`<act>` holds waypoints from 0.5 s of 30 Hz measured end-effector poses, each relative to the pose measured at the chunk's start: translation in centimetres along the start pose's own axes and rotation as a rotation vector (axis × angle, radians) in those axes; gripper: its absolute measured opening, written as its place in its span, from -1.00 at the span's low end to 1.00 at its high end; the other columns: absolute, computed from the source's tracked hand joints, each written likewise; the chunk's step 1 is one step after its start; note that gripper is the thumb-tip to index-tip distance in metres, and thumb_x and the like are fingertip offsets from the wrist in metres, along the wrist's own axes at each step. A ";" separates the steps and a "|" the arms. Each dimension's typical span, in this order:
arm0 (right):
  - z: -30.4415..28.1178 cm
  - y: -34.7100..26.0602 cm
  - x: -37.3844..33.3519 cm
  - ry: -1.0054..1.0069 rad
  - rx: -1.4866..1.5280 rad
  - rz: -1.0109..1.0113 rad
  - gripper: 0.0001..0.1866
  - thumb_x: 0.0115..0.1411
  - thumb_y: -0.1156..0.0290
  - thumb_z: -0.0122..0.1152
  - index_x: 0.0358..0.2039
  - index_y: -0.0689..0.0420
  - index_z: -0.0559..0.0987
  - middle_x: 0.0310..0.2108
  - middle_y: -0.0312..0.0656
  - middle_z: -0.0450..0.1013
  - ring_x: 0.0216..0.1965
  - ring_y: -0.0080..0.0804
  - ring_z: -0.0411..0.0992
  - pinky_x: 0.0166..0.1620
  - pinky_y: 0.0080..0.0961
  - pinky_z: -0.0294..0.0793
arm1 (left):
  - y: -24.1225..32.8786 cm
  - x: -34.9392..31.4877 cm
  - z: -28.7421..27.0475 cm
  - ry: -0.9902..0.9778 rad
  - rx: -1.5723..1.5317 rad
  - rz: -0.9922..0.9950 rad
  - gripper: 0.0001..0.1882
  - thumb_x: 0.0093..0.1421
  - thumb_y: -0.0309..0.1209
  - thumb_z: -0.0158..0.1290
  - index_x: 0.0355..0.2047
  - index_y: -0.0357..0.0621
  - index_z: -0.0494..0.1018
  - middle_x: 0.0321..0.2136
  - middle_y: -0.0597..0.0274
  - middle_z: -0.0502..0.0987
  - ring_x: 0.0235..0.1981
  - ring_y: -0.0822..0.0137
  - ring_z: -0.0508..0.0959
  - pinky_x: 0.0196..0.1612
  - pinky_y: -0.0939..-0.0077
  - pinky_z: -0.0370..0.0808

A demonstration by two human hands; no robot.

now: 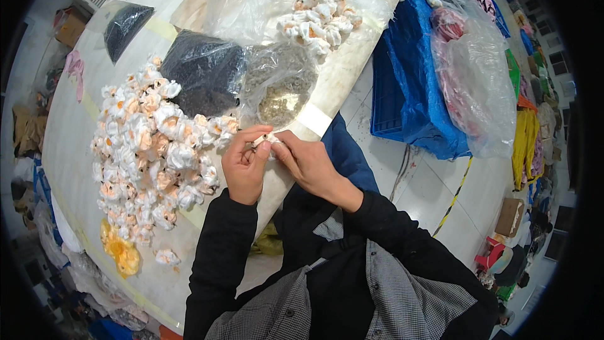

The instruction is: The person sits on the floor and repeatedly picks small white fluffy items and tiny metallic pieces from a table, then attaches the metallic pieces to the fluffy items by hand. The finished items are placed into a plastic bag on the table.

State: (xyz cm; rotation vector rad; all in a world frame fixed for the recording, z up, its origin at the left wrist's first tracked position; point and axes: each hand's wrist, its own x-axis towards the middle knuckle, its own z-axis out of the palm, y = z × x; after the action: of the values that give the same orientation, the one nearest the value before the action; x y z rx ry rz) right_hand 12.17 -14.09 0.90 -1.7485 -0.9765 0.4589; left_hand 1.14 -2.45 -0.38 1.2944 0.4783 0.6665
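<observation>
My left hand [244,170] and my right hand [310,162] meet above the near edge of the table. Both pinch a small white and peach fabric piece [264,139] between their fingertips; a tiny dark spot shows on it. The fingers hide part of the piece. Left of my hands lies a big heap of similar white and peach fabric pieces [151,145], some with dark dots. Just beyond my fingers sits a clear plastic bag of small translucent parts [280,97]. Beside it is a bag of small black parts [204,69].
A smaller pile of fabric pieces [321,19] lies at the far side near clear plastic sheeting [245,0]. Yellow fabric pieces [119,249] rest at the near left. A blue crate [387,104] lined with blue sheeting stands on the floor at right, with a clear bag [478,101] over it.
</observation>
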 end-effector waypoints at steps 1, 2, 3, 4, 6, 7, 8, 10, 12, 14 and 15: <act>-0.5 0.0 0.6 -0.014 -0.050 -0.027 -0.78 0.40 0.24 0.21 -0.21 0.15 0.61 -0.50 -0.01 0.54 -0.46 0.08 0.54 -0.41 -0.20 0.49 | -0.1 -0.1 -0.2 0.010 -0.016 -0.030 -0.81 0.40 -0.50 0.15 -0.04 -0.33 0.51 -0.11 0.24 0.61 -0.42 0.75 0.41 -0.40 0.80 0.31; -1.0 0.1 1.2 -0.028 -0.100 -0.054 -0.78 0.39 0.23 0.22 -0.23 0.14 0.62 -0.50 -0.03 0.54 -0.45 0.07 0.54 -0.41 -0.20 0.49 | -0.5 -0.3 -0.5 0.020 -0.033 -0.060 -0.82 0.41 -0.50 0.14 -0.04 -0.33 0.50 -0.14 0.24 0.61 -0.40 0.74 0.43 -0.38 0.81 0.32; -1.6 0.0 1.9 0.033 -0.171 -0.089 -0.78 0.38 0.24 0.24 -0.29 0.14 0.63 -0.48 -0.04 0.54 -0.45 0.04 0.54 -0.40 -0.22 0.48 | -0.7 -0.3 -0.7 0.030 -0.047 -0.088 -0.82 0.42 -0.50 0.14 -0.04 -0.32 0.49 -0.17 0.25 0.61 -0.38 0.74 0.45 -0.36 0.81 0.33; -2.0 0.4 2.6 0.078 -0.193 -0.067 -0.81 0.35 0.26 0.27 -0.30 0.12 0.64 -0.47 -0.10 0.54 -0.44 -0.02 0.54 -0.40 -0.24 0.48 | -1.0 -0.2 -0.8 0.049 -0.009 -0.042 -0.83 0.42 -0.50 0.13 -0.05 -0.32 0.48 -0.21 0.26 0.61 -0.40 0.74 0.43 -0.39 0.81 0.31; -2.0 1.2 4.3 0.147 -0.323 -0.196 -0.86 0.27 0.29 0.33 -0.31 0.07 0.65 -0.44 -0.19 0.53 -0.39 -0.11 0.53 -0.36 -0.26 0.49 | -1.5 0.0 -0.8 0.087 0.065 0.052 -0.84 0.42 -0.50 0.12 -0.05 -0.30 0.48 -0.28 0.28 0.61 -0.45 0.76 0.39 -0.43 0.79 0.28; -2.0 1.6 5.0 0.137 -0.377 -0.243 -0.88 0.24 0.30 0.34 -0.32 0.06 0.65 -0.43 -0.21 0.51 -0.36 -0.14 0.51 -0.33 -0.26 0.49 | -1.5 0.0 -0.9 0.086 0.114 0.030 -0.84 0.42 -0.50 0.12 -0.06 -0.31 0.48 -0.30 0.30 0.60 -0.48 0.76 0.36 -0.46 0.77 0.25; -1.6 2.0 5.8 0.126 -0.431 -0.291 -0.89 0.21 0.31 0.36 -0.34 0.05 0.65 -0.41 -0.23 0.50 -0.32 -0.16 0.50 -0.29 -0.26 0.48 | -1.4 -0.1 -1.1 0.086 0.162 0.009 -0.84 0.42 -0.50 0.12 -0.06 -0.31 0.49 -0.32 0.32 0.59 -0.51 0.76 0.33 -0.49 0.75 0.22; -0.9 2.5 6.8 0.102 -0.505 -0.344 -0.90 0.17 0.32 0.37 -0.36 0.04 0.65 -0.39 -0.24 0.48 -0.28 -0.18 0.47 -0.23 -0.26 0.47 | -1.6 0.1 -1.2 0.083 0.222 -0.001 -0.85 0.40 -0.51 0.13 -0.08 -0.32 0.50 -0.36 0.34 0.59 -0.57 0.75 0.26 -0.54 0.71 0.17; -0.1 2.7 7.3 0.073 -0.538 -0.353 -0.90 0.14 0.33 0.38 -0.38 0.04 0.64 -0.37 -0.23 0.46 -0.24 -0.18 0.44 -0.17 -0.26 0.45 | -1.8 0.3 -1.1 0.081 0.250 0.017 -0.86 0.39 -0.51 0.15 -0.11 -0.33 0.52 -0.38 0.36 0.59 -0.61 0.73 0.20 -0.57 0.66 0.12; 0.6 3.2 7.6 0.073 -0.554 -0.355 -0.89 0.13 0.34 0.37 -0.38 0.06 0.62 -0.37 -0.21 0.46 -0.23 -0.16 0.44 -0.15 -0.25 0.43 | -2.3 0.4 -1.1 0.084 0.302 0.062 -0.87 0.37 -0.51 0.16 -0.15 -0.33 0.53 -0.40 0.35 0.58 -0.62 0.71 0.20 -0.57 0.65 0.13; 0.8 3.4 7.6 0.076 -0.571 -0.358 -0.89 0.14 0.34 0.36 -0.37 0.07 0.62 -0.37 -0.21 0.46 -0.24 -0.16 0.44 -0.16 -0.25 0.43 | -2.5 0.4 -1.1 0.086 0.326 0.083 -0.88 0.36 -0.51 0.17 -0.16 -0.33 0.54 -0.40 0.35 0.58 -0.62 0.70 0.19 -0.57 0.64 0.13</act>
State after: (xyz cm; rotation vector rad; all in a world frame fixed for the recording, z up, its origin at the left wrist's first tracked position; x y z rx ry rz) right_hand 17.47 -8.03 -1.44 -2.0044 -1.4263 -0.1344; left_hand 1.21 -1.72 -2.99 1.6033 0.6246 0.7359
